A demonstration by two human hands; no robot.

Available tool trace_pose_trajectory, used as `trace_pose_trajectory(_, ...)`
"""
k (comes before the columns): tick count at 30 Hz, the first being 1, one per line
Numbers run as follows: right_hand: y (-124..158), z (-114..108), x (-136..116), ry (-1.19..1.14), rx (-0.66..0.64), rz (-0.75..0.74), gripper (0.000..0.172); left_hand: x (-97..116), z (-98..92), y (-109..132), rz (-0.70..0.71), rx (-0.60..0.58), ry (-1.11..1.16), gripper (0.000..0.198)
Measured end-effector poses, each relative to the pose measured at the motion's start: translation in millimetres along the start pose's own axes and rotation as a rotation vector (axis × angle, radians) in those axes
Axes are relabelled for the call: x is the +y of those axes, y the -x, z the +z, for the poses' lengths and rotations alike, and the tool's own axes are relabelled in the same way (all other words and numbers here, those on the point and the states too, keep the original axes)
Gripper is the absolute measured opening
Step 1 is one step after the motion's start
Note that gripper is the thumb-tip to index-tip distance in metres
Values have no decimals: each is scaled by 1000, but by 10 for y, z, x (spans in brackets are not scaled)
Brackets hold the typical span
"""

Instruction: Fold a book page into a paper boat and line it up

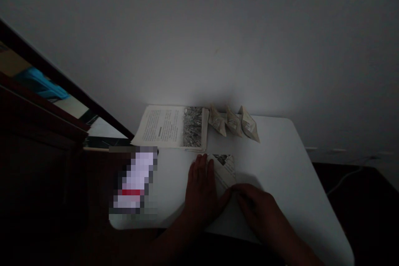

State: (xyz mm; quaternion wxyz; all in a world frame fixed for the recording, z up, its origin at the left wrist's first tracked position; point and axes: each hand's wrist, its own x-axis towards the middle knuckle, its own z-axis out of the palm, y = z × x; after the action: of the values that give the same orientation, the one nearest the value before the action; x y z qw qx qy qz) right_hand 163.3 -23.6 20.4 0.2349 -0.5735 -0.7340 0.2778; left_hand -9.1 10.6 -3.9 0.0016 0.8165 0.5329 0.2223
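So there's one folded printed sheet [229,170] on the near part of one white table [280,162], left hand [201,187] laid flat over it, right hand [257,203] with curled fingers at its near edge, can't tell if they're actually pinching it. Behind that sit three folded paper boats [233,124] in a row, right beside one stack of printed pages [162,129].
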Motion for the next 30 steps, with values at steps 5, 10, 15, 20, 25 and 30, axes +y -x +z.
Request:
trace_pose_trajectory(5,-44,-82,37,51,16,-7,27,-28,39,-9,9,-58,-18,78)
trace_pose_trajectory(10,-179,-19,9,341,-49,-304,41,-39,57,8,23,-67,-39,70)
trace_pose_trajectory(15,-287,109,-28,382,-198,-411,55,-70,71,38,62,-68,-58,49)
trace_pose_trajectory(20,-293,110,29,404,-219,-400,60,-76,79,38,51,-91,-47,50)
trace_pose_trajectory(25,-294,100,49,420,-206,-397,60,-75,72,30,47,-94,-35,49)
trace_pose_trajectory(30,-308,90,60,458,-214,-394,62,-60,43,22,40,-89,-10,47)
